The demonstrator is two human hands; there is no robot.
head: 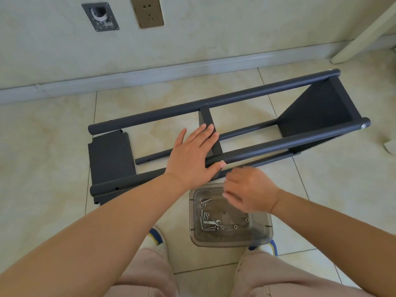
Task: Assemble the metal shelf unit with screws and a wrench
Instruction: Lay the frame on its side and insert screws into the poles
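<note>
Shelf frame (246, 125) on side on floor tiles, far of tub: stiff, likely heavyish; grip tubes. Left hand (194, 155) flat, fingers straight, pressing middle shelf plate (211, 127). Right hand (250, 189) blurred over screw tub (229, 221); grip unclear. Screws (206, 220) small, slippery.

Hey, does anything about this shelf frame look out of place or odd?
One shelf panel lies loose on the floor at the frame's left end, unattached, where the poles end bare. The wall pipe hole's cover plate also sits crooked.
</note>
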